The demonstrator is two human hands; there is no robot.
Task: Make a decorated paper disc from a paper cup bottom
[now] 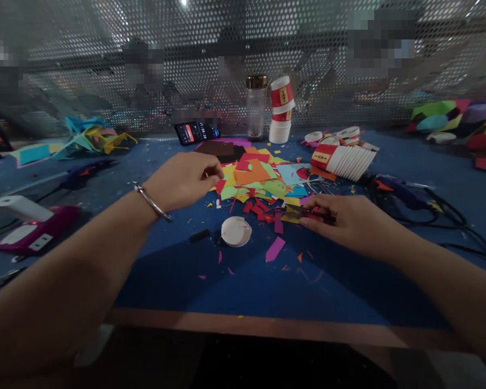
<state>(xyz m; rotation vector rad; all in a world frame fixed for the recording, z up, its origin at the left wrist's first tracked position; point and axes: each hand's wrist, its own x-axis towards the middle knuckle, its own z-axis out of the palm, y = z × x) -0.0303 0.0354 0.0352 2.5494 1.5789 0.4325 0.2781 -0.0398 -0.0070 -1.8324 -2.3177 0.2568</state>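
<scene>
My left hand (185, 180), with a metal bangle on the wrist, hovers at the left edge of a heap of coloured paper scraps (263, 181); its fingertips are pinched on a tiny yellow scrap. My right hand (346, 221) lies low on the blue table at the heap's right side, fingers closed over a dark thin tool, probably scissors (308, 214), among red scraps. A white round lid or cup bottom (235, 231) sits between the hands, with a small black piece (200, 235) to its left.
A stack of paper cups (281, 111) and a clear bottle (256, 108) stand at the back, with a phone (196, 132) beside them. Cups lie on their side (344, 159). A glue gun with cables (405, 194) is right, another (85, 173) left. A perforated screen closes the back.
</scene>
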